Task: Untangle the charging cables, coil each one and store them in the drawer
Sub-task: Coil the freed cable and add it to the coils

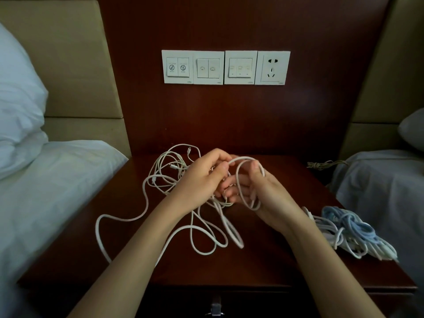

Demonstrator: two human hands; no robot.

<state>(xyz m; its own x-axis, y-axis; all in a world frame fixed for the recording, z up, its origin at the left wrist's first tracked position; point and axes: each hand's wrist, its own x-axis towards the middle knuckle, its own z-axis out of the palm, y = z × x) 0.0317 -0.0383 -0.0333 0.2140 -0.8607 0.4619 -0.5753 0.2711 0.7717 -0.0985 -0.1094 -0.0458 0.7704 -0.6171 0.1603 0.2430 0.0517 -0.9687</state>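
Left fingers (219, 168) pinch white cable (243, 159); right fingers (238, 194) seemingly hold its upright loop.

Dim, cool lighting is recorded; the dark nightstand (263, 267) is underexposed. The white cable (245, 157) is rendered sharp at centre. Blur and bowed lines are noted toward the frame edges.

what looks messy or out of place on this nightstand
The white cables sprawl tangled over the nightstand, with the left hand and right hand holding one loop. The blue bundle sits at its right edge.
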